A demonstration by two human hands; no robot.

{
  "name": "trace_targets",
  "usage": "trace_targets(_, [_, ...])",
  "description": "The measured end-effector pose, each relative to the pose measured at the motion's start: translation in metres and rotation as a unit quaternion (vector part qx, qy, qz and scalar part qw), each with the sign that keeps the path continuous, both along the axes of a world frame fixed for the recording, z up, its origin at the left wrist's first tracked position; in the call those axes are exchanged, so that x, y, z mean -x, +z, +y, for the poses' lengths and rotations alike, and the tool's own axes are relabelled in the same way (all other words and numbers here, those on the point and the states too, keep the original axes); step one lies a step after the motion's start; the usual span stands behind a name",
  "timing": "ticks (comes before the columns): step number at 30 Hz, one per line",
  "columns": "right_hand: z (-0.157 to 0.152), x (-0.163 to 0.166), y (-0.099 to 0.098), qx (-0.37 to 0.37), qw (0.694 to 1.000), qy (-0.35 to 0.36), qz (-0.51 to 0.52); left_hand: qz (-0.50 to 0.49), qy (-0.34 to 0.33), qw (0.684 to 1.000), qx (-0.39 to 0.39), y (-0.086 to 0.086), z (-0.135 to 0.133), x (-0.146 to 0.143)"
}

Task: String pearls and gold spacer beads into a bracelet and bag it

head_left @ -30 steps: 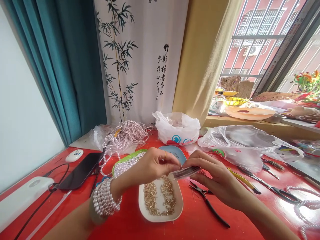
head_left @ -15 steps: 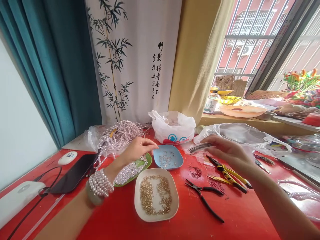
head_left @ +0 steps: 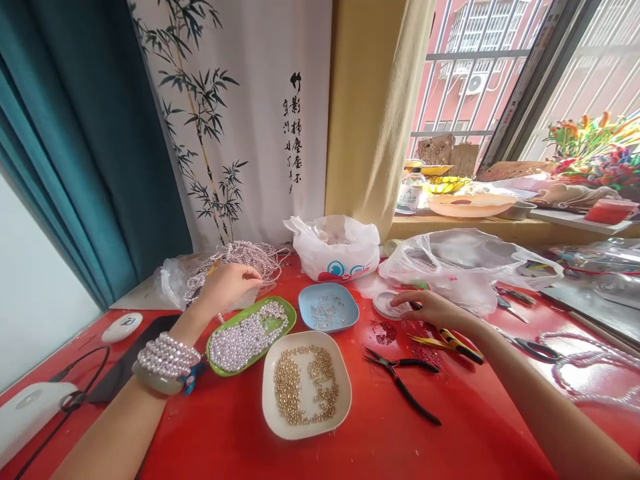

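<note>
My left hand (head_left: 225, 285) reaches over to the heap of pearl strands (head_left: 240, 257) at the back left, its fingers curled on them; pearl bracelets wrap that wrist. My right hand (head_left: 430, 308) lies over a round spool of clear thread (head_left: 385, 305) resting on the red table (head_left: 240, 433), fingertips on it. Between the hands sit a green dish of pearls (head_left: 247, 335), a blue dish with small metal parts (head_left: 329, 307) and a white dish of gold beads (head_left: 306, 385).
Black pliers (head_left: 403, 383) and yellow-handled pliers (head_left: 450, 340) lie by my right hand. White plastic bags (head_left: 334, 248) stand behind the dishes, scissors (head_left: 525, 345) to the right. A phone (head_left: 123, 373), a white box (head_left: 30, 413) and cables occupy the left edge.
The hands parted from above the white dish. My left hand went back left to the pearl strands; my right hand carried the thread spool away and set it down on the table.
</note>
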State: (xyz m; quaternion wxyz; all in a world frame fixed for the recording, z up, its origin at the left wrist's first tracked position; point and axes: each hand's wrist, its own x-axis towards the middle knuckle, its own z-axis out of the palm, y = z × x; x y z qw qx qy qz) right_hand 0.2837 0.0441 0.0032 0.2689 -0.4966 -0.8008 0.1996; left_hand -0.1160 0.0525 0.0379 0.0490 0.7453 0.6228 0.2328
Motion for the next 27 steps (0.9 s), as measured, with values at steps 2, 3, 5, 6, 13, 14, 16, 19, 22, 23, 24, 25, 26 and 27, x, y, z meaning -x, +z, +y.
trace_targets(2, [0.0,0.0,0.006,-0.001,1.0,-0.021,0.01,0.003,-0.008,1.0,-0.008,0.003,-0.006,-0.008])
trace_targets(3, [-0.001,0.002,0.011,-0.005,0.999,-0.038,0.017,0.0,-0.019,1.0,-0.012,0.004,-0.009,-0.014])
trace_targets(5, [-0.007,0.013,0.023,-0.011,0.998,-0.061,0.032,-0.02,-0.057,0.998,-0.016,0.004,-0.02,-0.03])
trace_targets(6, [-0.012,0.022,0.029,-0.018,0.997,-0.067,0.04,-0.03,-0.076,0.996,-0.025,0.003,-0.026,-0.04])
trace_targets(13, [-0.074,0.11,0.052,-0.266,0.956,0.033,-0.122,-0.027,-0.247,0.964,-0.096,-0.004,-0.072,-0.094])
trace_targets(14, [-0.079,0.115,0.052,-0.268,0.947,0.064,-0.166,-0.033,-0.262,0.96,-0.096,-0.004,-0.075,-0.096])
trace_targets(16, [-0.082,0.119,0.051,-0.255,0.938,0.09,-0.216,-0.064,-0.267,0.957,-0.095,-0.001,-0.077,-0.097])
trace_targets(19, [-0.074,0.112,0.05,-0.253,0.936,0.099,-0.223,-0.115,-0.243,0.96,-0.075,0.001,-0.072,-0.091])
trace_targets(22, [-0.063,0.1,0.048,-0.256,0.935,0.088,-0.228,-0.169,-0.204,0.964,-0.022,-0.001,-0.062,-0.084])
trace_targets(23, [-0.06,0.096,0.048,-0.251,0.936,0.08,-0.234,-0.194,-0.194,0.962,0.004,-0.003,-0.058,-0.082])
trace_targets(24, [-0.058,0.094,0.047,-0.244,0.937,0.075,-0.239,-0.219,-0.189,0.957,0.031,-0.004,-0.056,-0.081])
trace_targets(25, [-0.057,0.092,0.047,-0.238,0.937,0.073,-0.243,-0.241,-0.191,0.95,0.058,-0.005,-0.054,-0.08])
trace_targets(26, [-0.057,0.091,0.047,-0.231,0.938,0.074,-0.248,-0.254,-0.195,0.944,0.082,-0.007,-0.052,-0.079])
trace_targets(27, [-0.058,0.092,0.047,-0.225,0.938,0.076,-0.251,-0.258,-0.196,0.941,0.095,-0.007,-0.051,-0.079])
